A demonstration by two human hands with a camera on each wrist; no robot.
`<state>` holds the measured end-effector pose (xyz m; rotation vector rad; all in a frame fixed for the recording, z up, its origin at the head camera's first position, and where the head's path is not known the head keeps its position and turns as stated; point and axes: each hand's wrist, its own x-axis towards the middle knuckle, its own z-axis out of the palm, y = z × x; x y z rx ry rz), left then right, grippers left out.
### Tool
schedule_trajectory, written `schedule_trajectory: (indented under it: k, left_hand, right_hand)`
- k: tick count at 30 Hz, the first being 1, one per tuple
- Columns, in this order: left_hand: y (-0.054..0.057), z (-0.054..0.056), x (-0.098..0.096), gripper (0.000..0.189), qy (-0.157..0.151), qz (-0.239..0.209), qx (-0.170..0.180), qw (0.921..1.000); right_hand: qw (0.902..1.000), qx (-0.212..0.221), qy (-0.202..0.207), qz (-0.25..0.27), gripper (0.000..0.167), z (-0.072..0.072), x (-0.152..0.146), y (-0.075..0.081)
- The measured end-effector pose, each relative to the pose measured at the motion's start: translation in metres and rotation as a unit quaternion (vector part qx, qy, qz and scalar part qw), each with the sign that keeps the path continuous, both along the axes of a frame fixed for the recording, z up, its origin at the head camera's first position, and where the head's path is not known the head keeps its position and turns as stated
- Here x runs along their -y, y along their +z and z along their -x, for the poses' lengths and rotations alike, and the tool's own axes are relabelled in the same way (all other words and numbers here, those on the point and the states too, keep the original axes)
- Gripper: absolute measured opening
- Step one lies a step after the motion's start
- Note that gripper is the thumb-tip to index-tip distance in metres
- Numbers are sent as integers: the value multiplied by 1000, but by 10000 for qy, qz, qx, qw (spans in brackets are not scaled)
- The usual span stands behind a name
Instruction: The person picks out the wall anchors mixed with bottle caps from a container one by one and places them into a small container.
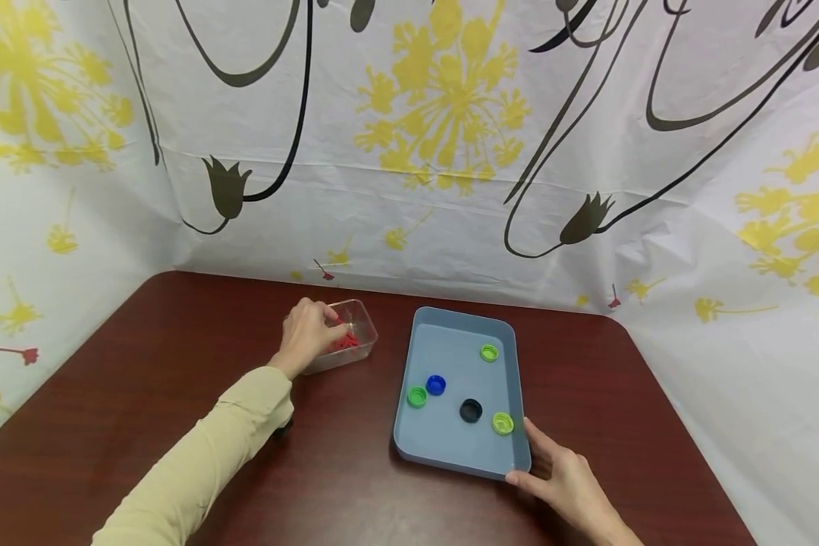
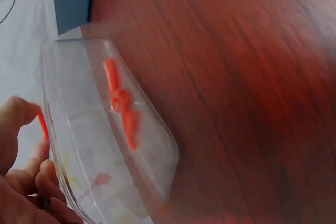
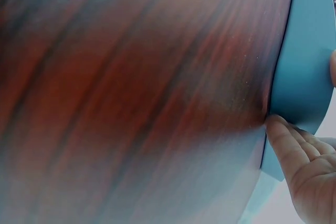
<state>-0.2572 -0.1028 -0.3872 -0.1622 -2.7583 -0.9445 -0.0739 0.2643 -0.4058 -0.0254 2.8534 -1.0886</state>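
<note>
My left hand is over a clear plastic container and pinches a small thin red piece between thumb and finger. Inside the container lie more red pieces; their exact kind is unclear. To the right is a blue-grey rectangular tray, its near right corner held by my right hand, thumb at the front wall and fingers along the right side. Several bottle caps are spread in the tray: a blue cap, a green cap, a black cap and two light green caps.
Both containers stand on a dark reddish-brown wooden table. A white sheet with yellow flowers hangs behind and along the sides. Under the left sleeve a small dark object shows, mostly hidden.
</note>
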Motion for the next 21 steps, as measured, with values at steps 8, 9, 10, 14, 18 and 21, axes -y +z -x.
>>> schedule_trajectory:
  k: [8, 9, 10, 14, 18, 21]
  left_hand:
    - [-4, -1, 9, 30, 1, 521, 302, 9982]
    - [-4, -1, 10, 30, -10, 573, 333, 9978]
    - [-4, -2, 10, 29, -26, 610, 375, 9974]
    - [-6, -3, 11, 31, -69, 690, 554, 9960]
    - [-9, -5, 11, 36, -39, 840, 474, 9953]
    - [-9, -8, 9, 43, -60, 1010, 178, 9947]
  right_hand:
    - [9999, 14, 61, 102, 88, 3, -2, -1]
    - [9999, 14, 67, 103, 88, 4, -2, -1]
    - [9999, 9, 75, 95, 88, 4, -2, -1]
    - [10000, 10, 76, 7, 89, 5, -3, -2]
    - [9999, 19, 101, 5, 89, 6, -4, -1]
    - [9999, 39, 141, -48, 90, 6, -6, 2]
